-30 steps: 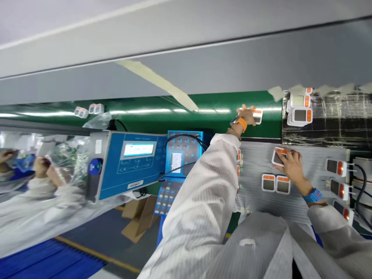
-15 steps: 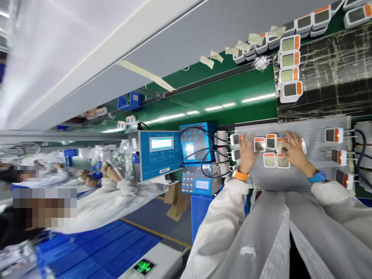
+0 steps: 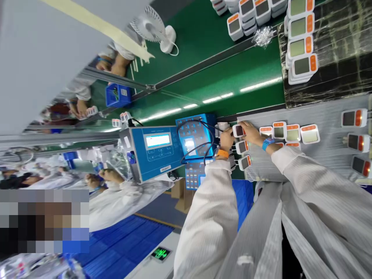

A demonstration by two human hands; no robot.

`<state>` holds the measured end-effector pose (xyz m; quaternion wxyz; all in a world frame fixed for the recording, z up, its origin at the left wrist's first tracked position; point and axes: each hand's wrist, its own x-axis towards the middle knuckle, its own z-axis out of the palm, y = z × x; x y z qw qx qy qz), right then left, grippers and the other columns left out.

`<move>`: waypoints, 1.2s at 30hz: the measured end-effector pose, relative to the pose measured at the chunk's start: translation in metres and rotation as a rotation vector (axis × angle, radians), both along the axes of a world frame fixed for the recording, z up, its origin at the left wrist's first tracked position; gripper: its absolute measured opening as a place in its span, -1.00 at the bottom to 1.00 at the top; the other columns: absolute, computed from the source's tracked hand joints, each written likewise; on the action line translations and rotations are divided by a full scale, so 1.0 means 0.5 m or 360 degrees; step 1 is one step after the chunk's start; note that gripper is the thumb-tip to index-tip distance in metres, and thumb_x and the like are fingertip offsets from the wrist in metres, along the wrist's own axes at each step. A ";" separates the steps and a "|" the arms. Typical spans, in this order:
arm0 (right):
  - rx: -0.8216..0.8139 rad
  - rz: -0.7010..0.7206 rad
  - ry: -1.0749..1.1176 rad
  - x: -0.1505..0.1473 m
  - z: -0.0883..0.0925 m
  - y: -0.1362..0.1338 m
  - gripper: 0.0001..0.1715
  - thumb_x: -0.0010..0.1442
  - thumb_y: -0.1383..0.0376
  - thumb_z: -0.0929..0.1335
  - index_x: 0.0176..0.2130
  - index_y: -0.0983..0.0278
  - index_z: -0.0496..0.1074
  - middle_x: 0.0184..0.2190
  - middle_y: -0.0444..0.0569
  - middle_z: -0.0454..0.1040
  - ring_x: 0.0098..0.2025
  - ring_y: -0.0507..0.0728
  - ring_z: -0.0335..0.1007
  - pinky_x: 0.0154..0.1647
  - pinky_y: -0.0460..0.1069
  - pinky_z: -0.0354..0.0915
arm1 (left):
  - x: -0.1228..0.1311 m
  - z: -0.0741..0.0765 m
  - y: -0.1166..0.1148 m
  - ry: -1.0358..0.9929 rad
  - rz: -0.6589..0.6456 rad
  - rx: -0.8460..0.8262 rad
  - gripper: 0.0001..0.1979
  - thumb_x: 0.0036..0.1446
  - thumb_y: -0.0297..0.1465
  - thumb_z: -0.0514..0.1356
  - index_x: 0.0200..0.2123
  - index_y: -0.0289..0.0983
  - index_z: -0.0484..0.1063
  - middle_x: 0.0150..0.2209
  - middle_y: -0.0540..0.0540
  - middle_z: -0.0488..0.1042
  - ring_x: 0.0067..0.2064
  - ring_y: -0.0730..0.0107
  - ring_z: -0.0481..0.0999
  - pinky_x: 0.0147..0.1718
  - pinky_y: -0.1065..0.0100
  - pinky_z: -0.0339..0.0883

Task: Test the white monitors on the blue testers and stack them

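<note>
My right hand [image 3: 252, 133] lies over a white display unit with an orange edge [image 3: 238, 130], its fingers gripping that unit at the left end of a grey striped mat [image 3: 325, 128]. My left hand [image 3: 227, 139] is right beside it, close to a white cylindrical fixture [image 3: 222, 126] and two more units [image 3: 242, 147] seated in a row. Its fingers are curled, and I cannot tell if they hold anything. Several loose units [image 3: 292, 133] lie on the mat to the right of my hands. Others with lit orange-red lamps [image 3: 356, 118] sit cabled along the mat's far end.
A blue control unit with a screen [image 3: 154, 142] and a blue keypad panel [image 3: 196, 135] stand just left of my hands. Stacked units [image 3: 300, 64] rest on a black wrapped block [image 3: 328, 69] beside a green conveyor belt [image 3: 217, 87]. Co-workers in white suits [image 3: 124, 199] work farther left.
Both hands have moved left, from spread open above the units on the mat to the fixture row. My right hand now covers a unit. The view has swung, showing more of the belt.
</note>
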<state>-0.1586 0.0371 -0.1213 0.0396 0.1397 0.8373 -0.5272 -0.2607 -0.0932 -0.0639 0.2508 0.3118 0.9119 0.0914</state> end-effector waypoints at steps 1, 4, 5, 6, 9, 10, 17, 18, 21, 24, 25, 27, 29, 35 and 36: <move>-0.0001 0.0003 0.0016 0.003 -0.006 0.001 -0.05 0.07 0.51 0.51 0.39 0.38 0.27 0.38 0.28 0.28 0.34 0.38 0.29 0.45 0.28 0.23 | -0.001 -0.005 -0.002 0.0030 0.0009 -0.0047 -0.68 0.21 -0.69 0.17 -0.08 -0.27 0.58 -0.01 -0.06 0.65 0.08 0.23 0.60 0.15 0.31 0.47; -0.0005 0.0008 0.0061 0.013 -0.022 0.002 -0.06 0.06 0.52 0.51 0.37 0.32 0.29 0.35 0.23 0.30 0.32 0.38 0.30 0.44 0.32 0.23 | -0.001 -0.015 -0.008 0.0089 0.0030 -0.0127 -0.81 0.34 -0.65 0.15 -0.13 -0.35 0.54 -0.10 -0.05 0.63 -0.02 0.30 0.56 0.11 0.33 0.44; -0.0011 0.0007 0.0066 0.013 -0.026 0.001 -0.05 0.05 0.53 0.52 0.37 0.31 0.29 0.34 0.22 0.30 0.31 0.38 0.30 0.44 0.33 0.23 | -0.001 -0.018 -0.008 0.0095 0.0043 -0.0131 -0.83 0.37 -0.63 0.15 -0.13 -0.36 0.52 -0.12 -0.05 0.62 -0.04 0.31 0.54 0.12 0.31 0.44; -0.0020 0.0003 0.0065 0.013 -0.028 0.001 -0.05 0.05 0.54 0.51 0.37 0.31 0.29 0.34 0.22 0.29 0.32 0.38 0.30 0.44 0.32 0.23 | 0.000 -0.019 -0.006 0.0098 0.0055 -0.0128 -0.85 0.38 -0.62 0.15 -0.14 -0.37 0.51 -0.14 -0.06 0.62 -0.04 0.31 0.53 0.13 0.28 0.44; -0.0051 -0.0018 0.0066 0.008 -0.025 0.001 -0.07 0.04 0.56 0.50 0.34 0.34 0.28 0.33 0.24 0.28 0.33 0.37 0.29 0.44 0.29 0.25 | 0.001 -0.016 -0.003 0.0082 0.0044 -0.0082 -0.84 0.39 -0.61 0.13 -0.10 -0.36 0.51 -0.10 -0.09 0.61 -0.01 0.27 0.54 0.18 0.18 0.45; -0.0057 -0.0031 0.0068 0.009 -0.020 0.002 -0.08 0.03 0.56 0.50 0.33 0.35 0.28 0.31 0.25 0.28 0.33 0.36 0.30 0.43 0.28 0.26 | 0.001 -0.011 -0.006 0.0066 0.0023 -0.0044 -0.81 0.38 -0.61 0.14 -0.05 -0.35 0.51 -0.04 -0.11 0.60 0.02 0.26 0.54 0.19 0.18 0.46; -0.0003 0.0005 0.0011 0.083 0.051 0.023 -0.36 0.21 0.54 0.40 0.24 0.51 0.22 0.25 0.31 0.31 0.21 0.24 0.37 0.30 0.10 0.34 | 0.044 0.022 -0.125 -0.0196 0.0052 0.0172 -0.61 0.18 -0.58 0.25 0.07 -0.24 0.55 0.16 -0.17 0.56 -0.15 0.31 0.64 0.03 0.20 0.60; 0.0001 0.0036 0.0001 0.096 0.060 0.022 -0.40 0.24 0.54 0.37 0.23 0.51 0.23 0.25 0.31 0.32 0.20 0.23 0.38 0.27 0.08 0.35 | 0.060 0.020 -0.140 -0.0276 0.0019 0.0144 -0.62 0.15 -0.59 0.25 0.04 -0.23 0.57 0.15 -0.16 0.58 -0.13 0.30 0.65 0.02 0.22 0.60; 0.0055 0.0173 -0.0057 0.125 0.072 0.012 -0.45 0.21 0.57 0.36 0.18 0.48 0.29 0.19 0.28 0.40 0.19 0.28 0.38 0.26 0.10 0.35 | 0.102 -0.001 -0.160 -0.0287 -0.0025 0.0125 -0.57 0.11 -0.63 0.27 0.03 -0.21 0.60 0.19 -0.17 0.58 0.07 0.19 0.63 0.09 0.23 0.58; 0.0149 0.0243 -0.0079 0.138 0.072 -0.011 -0.45 0.13 0.59 0.39 0.11 0.41 0.35 0.14 0.27 0.45 0.24 0.34 0.33 0.33 0.16 0.29 | 0.125 -0.024 -0.156 -0.0092 0.0037 0.0063 -0.60 0.11 -0.64 0.26 0.00 -0.23 0.62 0.15 -0.19 0.61 0.19 0.11 0.58 0.22 0.17 0.50; 0.0164 0.0239 -0.0075 0.140 0.072 -0.020 -0.46 0.12 0.57 0.40 0.10 0.40 0.36 0.15 0.28 0.45 0.25 0.36 0.31 0.35 0.18 0.28 | 0.127 -0.029 -0.153 -0.0048 0.0049 0.0040 -0.61 0.12 -0.64 0.26 -0.01 -0.23 0.63 0.13 -0.19 0.62 0.20 0.10 0.58 0.24 0.16 0.47; 0.0165 0.0228 -0.0061 0.139 0.075 -0.040 -0.43 0.13 0.52 0.44 0.13 0.41 0.34 0.19 0.32 0.44 0.28 0.37 0.29 0.36 0.19 0.26 | 0.127 -0.036 -0.149 -0.0004 0.0048 0.0015 -0.63 0.14 -0.64 0.23 -0.04 -0.23 0.64 0.08 -0.19 0.65 0.18 0.09 0.59 0.23 0.16 0.46; 0.0170 0.0261 -0.0053 0.131 0.082 -0.060 -0.35 0.14 0.50 0.46 0.19 0.44 0.30 0.25 0.34 0.40 0.31 0.36 0.26 0.36 0.19 0.24 | 0.124 -0.038 -0.148 0.0030 0.0046 -0.0019 -0.66 0.16 -0.62 0.21 -0.09 -0.22 0.66 0.02 -0.17 0.68 0.13 0.10 0.61 0.18 0.19 0.48; 0.0242 0.0422 -0.0177 0.100 0.135 -0.049 -0.32 0.09 0.55 0.50 0.18 0.36 0.38 0.20 0.24 0.48 0.27 0.40 0.34 0.25 0.24 0.33 | 0.118 -0.041 -0.140 0.0125 0.0123 -0.0096 -0.80 0.25 -0.59 0.22 -0.27 -0.26 0.64 -0.16 -0.20 0.67 -0.01 0.12 0.63 -0.01 0.26 0.48; 0.0237 0.0416 -0.0165 0.108 0.152 -0.020 -0.34 0.08 0.56 0.50 0.16 0.34 0.41 0.17 0.22 0.50 0.25 0.40 0.37 0.23 0.24 0.36 | 0.117 -0.040 -0.138 0.0125 0.0140 -0.0076 -0.82 0.26 -0.56 0.24 -0.26 -0.24 0.64 -0.16 -0.18 0.67 -0.02 0.13 0.64 -0.03 0.28 0.48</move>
